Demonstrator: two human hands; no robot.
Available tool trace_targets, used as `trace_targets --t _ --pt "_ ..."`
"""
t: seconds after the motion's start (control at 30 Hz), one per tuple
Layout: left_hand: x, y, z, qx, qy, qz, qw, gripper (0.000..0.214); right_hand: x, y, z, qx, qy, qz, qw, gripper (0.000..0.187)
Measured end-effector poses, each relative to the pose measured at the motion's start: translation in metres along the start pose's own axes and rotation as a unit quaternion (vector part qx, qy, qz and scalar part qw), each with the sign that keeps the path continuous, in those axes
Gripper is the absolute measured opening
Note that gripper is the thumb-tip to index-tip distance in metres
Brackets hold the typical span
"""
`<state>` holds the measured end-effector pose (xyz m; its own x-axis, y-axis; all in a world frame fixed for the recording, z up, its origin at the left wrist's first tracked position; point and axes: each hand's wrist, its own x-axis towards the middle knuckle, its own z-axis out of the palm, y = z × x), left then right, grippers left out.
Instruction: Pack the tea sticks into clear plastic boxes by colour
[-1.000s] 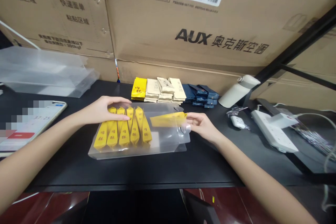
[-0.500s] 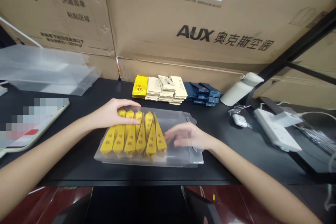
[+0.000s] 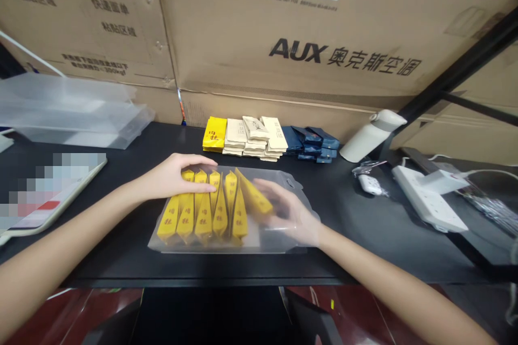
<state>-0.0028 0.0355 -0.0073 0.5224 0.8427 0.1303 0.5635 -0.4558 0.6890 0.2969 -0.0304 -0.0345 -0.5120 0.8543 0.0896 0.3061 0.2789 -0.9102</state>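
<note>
A clear plastic box point(image 3: 279, 242) lies on the black table in front of me, with yellow packets point(image 3: 203, 215) standing in two rows in its left and middle part. My left hand point(image 3: 178, 175) is at the box's far left edge, fingers along the back wall and thumb over the rear packets. Inside the right part of the box is my right hand point(image 3: 289, 213), smeared by motion. Its fingers are closed around the rightmost yellow packet point(image 3: 254, 197), which leans with its lower end to the right. Part of this hand shows through the clear side wall.
Behind the box are stacks of yellow packets point(image 3: 214, 133), cream packets point(image 3: 254, 137) and dark blue packets point(image 3: 311, 143). A white bottle point(image 3: 370, 137), an earphone case point(image 3: 370, 186) and a power strip point(image 3: 429, 197) are at right. Clear trays point(image 3: 76, 113) and a tablet point(image 3: 60, 194) are at left.
My right hand has closed on the rightmost yellow packet and tilted it to the right, away from the others. My left hand stays at the box's far edge.
</note>
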Motion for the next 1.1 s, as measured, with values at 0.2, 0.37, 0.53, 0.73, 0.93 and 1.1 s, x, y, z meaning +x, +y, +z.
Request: trace_targets --t 0.2,0.37,0.53,0.73,0.93,1.1 --pt "0.0 -0.001 -0.001 0.002 0.004 0.004 1.0 0.057 0.006 0.006 0.004 -0.049 0.1 -0.025 0.994 0.048" --pt "-0.001 -0.002 -0.004 0.013 0.017 0.002 1.0 0.057 0.006 0.012 -0.011 -0.123 0.18 -0.014 0.976 0.027" --pt "-0.003 -0.002 -0.008 0.022 0.03 -0.017 0.999 0.059 0.011 0.016 -0.03 -0.069 0.184 -0.01 0.98 0.014" --pt "-0.003 -0.004 -0.008 0.011 0.031 -0.016 0.999 0.058 0.013 0.012 -0.036 0.051 0.043 -0.034 0.997 0.012" --pt "-0.005 -0.001 0.001 -0.022 0.008 0.007 1.0 0.056 0.009 0.009 -0.01 0.178 -0.045 0.011 0.983 0.07" --pt "-0.004 0.008 0.013 -0.05 -0.002 0.022 0.998 0.055 0.008 0.005 0.009 0.124 -0.02 0.02 0.992 0.063"
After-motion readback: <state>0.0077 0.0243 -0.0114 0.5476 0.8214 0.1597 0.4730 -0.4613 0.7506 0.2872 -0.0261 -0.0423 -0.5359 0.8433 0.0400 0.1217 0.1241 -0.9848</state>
